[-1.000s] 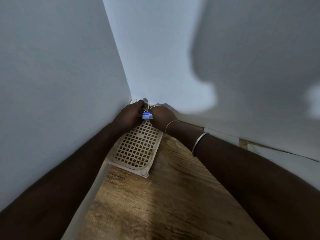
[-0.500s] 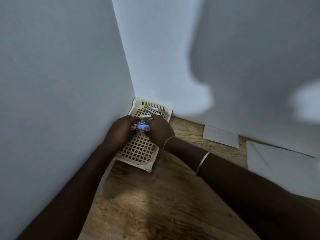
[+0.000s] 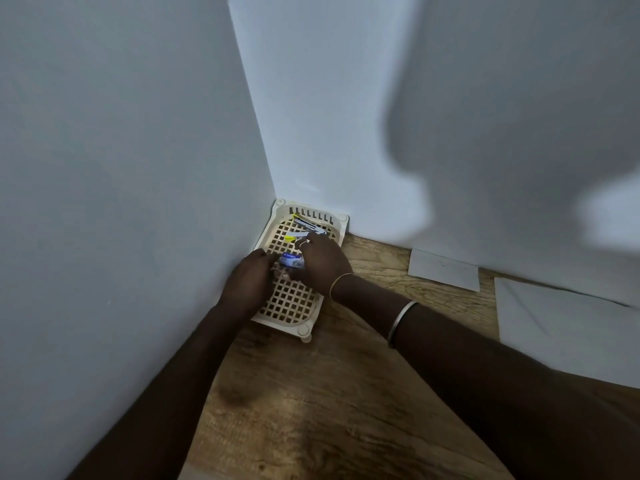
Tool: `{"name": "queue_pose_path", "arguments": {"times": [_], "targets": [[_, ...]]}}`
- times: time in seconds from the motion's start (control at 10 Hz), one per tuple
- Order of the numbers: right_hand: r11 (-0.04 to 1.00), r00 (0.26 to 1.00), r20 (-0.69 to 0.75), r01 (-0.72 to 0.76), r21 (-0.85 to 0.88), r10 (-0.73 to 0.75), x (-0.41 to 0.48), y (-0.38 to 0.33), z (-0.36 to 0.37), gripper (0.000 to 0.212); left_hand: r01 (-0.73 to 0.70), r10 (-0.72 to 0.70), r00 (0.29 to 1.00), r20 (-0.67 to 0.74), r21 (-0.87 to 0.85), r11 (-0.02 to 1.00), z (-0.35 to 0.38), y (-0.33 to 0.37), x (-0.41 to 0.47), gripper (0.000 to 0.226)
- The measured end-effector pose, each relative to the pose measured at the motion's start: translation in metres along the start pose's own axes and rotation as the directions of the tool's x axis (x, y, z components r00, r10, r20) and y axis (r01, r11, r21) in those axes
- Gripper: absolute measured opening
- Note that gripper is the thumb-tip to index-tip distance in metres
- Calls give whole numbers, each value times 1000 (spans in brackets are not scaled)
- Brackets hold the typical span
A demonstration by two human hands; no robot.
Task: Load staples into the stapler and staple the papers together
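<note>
Surface: a wooden table point(image 3: 311, 403) with a strong grain, closed in by a pale wall on the left and another at the back; the 2 walls meet at the table's far left corner.
Tray: a cream plastic tray point(image 3: 294, 306) with a square-grid floor sits in that far left corner, its long side against the left wall and its far end at the back wall.
Stapler: a stapler point(image 3: 308, 224) with yellow and silver parts lies in the tray's far end, opened out, its far arm running diagonally from the far left toward the right; the near arm shows as a silver strip with a yellow tip just beyond the right hand's fingers.
Staple box: a small blue and white box point(image 3: 292, 260) is over the tray's middle, between the 2 hands.
Left hand: the left hand point(image 3: 250, 282) is over the tray's left side, fingers curled in toward the box; whether they pinch it or only touch it cannot be told.
Right hand: the right hand point(image 3: 320, 261) lies across the tray's right side, its fingers closed around the right end of the box, the index finger reaching toward the stapler's near arm; a ring shows on 1 finger.
Wrist: 2 bangles on the right forearm, a thin gold one point(image 3: 341, 280) and a wider silver one point(image 3: 401, 320).
Papers: a small white sheet point(image 3: 445, 270) lies at the table's back edge against the wall; a larger white sheet point(image 3: 568, 327) lies at the right edge, well apart from the tray.
</note>
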State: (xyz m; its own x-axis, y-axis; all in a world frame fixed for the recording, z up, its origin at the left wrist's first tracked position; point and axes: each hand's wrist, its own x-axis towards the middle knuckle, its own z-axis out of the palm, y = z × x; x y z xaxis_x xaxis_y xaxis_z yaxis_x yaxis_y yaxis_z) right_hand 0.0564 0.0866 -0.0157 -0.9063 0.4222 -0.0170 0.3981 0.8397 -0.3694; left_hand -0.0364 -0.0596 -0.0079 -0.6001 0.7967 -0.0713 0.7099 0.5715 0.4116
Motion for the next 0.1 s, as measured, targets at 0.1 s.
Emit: {"name": "queue_pose_path", "arguments": {"times": [0.1], "targets": [[999, 998, -66, 3, 35, -1, -22, 4, -8, 57, 3, -2, 999, -37, 10, 1000, -1, 9, -12, 41]]}}
